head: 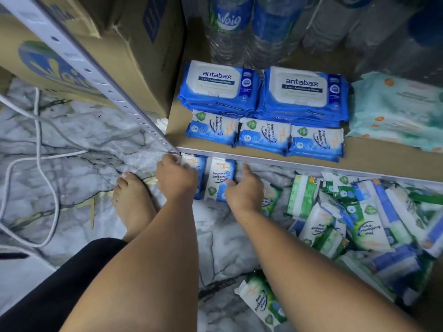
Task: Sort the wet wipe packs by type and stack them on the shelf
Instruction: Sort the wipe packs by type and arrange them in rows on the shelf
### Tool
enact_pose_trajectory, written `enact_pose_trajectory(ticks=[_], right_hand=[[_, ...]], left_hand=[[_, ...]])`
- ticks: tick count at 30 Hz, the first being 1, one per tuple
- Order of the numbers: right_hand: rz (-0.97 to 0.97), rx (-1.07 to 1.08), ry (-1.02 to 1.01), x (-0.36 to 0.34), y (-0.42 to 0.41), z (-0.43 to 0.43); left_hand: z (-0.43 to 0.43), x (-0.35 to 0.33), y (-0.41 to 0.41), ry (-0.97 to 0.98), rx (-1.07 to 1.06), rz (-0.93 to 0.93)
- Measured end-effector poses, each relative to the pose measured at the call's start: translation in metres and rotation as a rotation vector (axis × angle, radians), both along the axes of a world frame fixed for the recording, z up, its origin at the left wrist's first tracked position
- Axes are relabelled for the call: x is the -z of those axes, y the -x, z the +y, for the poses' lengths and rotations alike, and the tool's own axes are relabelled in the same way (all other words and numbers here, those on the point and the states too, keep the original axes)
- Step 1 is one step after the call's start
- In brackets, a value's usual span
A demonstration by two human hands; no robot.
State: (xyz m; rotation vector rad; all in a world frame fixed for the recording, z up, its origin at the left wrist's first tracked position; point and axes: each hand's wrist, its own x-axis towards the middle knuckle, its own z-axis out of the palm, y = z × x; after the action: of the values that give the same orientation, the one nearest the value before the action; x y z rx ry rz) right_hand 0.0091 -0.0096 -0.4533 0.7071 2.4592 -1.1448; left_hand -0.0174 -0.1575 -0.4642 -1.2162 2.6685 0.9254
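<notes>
The shelf's white front lip (311, 165) runs just above both hands and meets a perforated upright (96, 75) at the corner beside the left hand (176, 179). Bare marble floor (215, 236) lies open between the arms. 2 blue-and-white packs stand on the floor just below the lip. The left hand's fingers curl over the first pack (201, 164), and the right hand (244, 190) pinches the second pack (219, 178) at its right edge, thumb raised. On the shelf, 3 matching stacks (263, 136) line the front, with 2 antabax stacks (302, 92) behind and a teal pack (395, 109) to the right. A mixed heap (359, 216) lies on the floor at right.
</notes>
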Motion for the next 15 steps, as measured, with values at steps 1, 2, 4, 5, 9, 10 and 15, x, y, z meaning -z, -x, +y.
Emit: enact_pose_trajectory(ticks=[1,2,4,5,9,10,15], right_hand=[[0.032,-0.003,0.030,-0.009,-0.004,0.008],[0.073,-0.011,0.068,-0.018,-0.010,0.018],[0.155,-0.034,0.123,-0.039,-0.025,0.047],[0.190,-0.036,0.113,-0.049,-0.034,0.067],[0.178,0.138,-0.017,-0.088,-0.084,0.163],[0.154,0.211,-0.052,-0.097,-0.098,0.187],[-0.054,0.377,-0.160,-0.122,-0.169,0.275]], left_hand=[[0.008,-0.008,-0.002,0.022,-0.033,-0.002],[0.017,-0.015,-0.004,0.028,-0.066,-0.005],[0.039,-0.030,-0.011,-0.018,-0.114,-0.024],[0.052,-0.038,-0.015,-0.064,-0.121,-0.035],[0.110,-0.070,-0.049,-0.338,0.031,-0.104],[0.124,-0.076,-0.061,-0.380,0.116,-0.132],[0.171,-0.097,-0.132,-0.430,0.455,-0.273]])
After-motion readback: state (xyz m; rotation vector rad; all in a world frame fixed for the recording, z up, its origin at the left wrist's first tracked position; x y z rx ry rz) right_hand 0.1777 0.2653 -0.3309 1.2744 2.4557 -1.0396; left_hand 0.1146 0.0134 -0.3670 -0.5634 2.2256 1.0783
